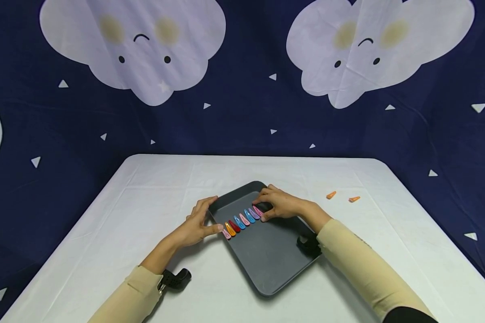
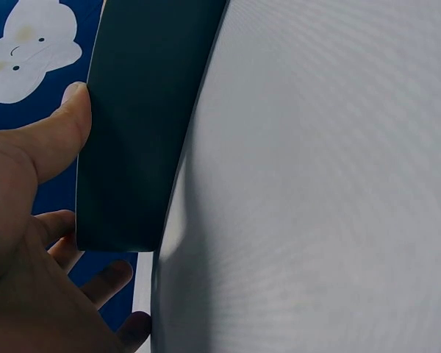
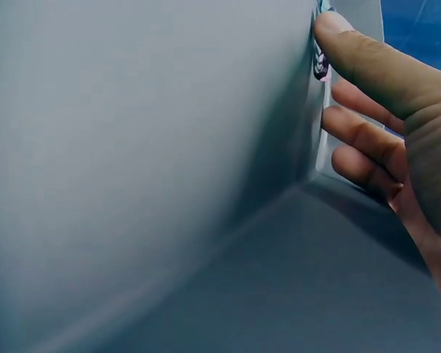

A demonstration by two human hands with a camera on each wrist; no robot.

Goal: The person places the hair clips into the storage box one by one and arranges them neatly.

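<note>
A row of several snap hair clips [image 1: 239, 222] in pink, orange, red, blue and purple lies across a dark grey tray [image 1: 266, 264]. My right hand [image 1: 280, 204] is over the tray, thumb and forefinger at the two ends of the pink hair clip [image 1: 258, 211] at the row's right end. In the right wrist view the thumb partly covers a clip [image 3: 321, 68]. My left hand [image 1: 196, 226] rests at the tray's left rim with spread, relaxed fingers. Its thumb reaches the rim beside the pale pink clip [image 1: 226, 234] at the row's left end.
Two orange hair clips, one at left [image 1: 331, 195] and one at right [image 1: 354, 199], lie on the white table [image 1: 165, 179] right of the tray. A dark blue cloth [image 1: 242, 121] with clouds hangs behind. Black wrist mounts [image 1: 177, 279] sit at both cuffs.
</note>
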